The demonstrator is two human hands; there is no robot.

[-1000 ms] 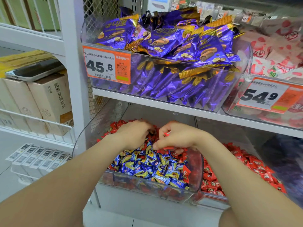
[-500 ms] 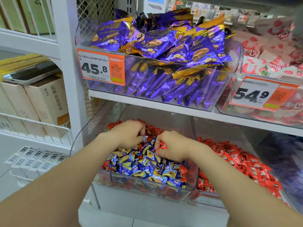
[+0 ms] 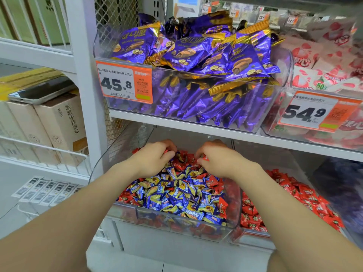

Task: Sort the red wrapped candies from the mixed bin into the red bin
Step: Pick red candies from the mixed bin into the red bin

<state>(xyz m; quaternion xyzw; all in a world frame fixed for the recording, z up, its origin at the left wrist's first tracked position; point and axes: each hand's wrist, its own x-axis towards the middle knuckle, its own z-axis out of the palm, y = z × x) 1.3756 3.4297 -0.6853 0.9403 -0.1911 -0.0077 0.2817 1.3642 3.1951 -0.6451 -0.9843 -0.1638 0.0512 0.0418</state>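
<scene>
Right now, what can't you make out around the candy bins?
In the head view:
Grip of the left hand: fingertips dug into the mixed bin; contents hidden.
Grip of the right hand: knuckles cover it.
The red bin: the right forearm crosses it; far end blurred.
The dark packets at the right edge: blurred, cut off.
The price tags at the top: too small to read.

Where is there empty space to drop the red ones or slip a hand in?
Bare floor shows at the back of the red bin, between its red candies and the shelf above. The mixed bin is heaped; the left hand and right hand crowd its back.
</scene>
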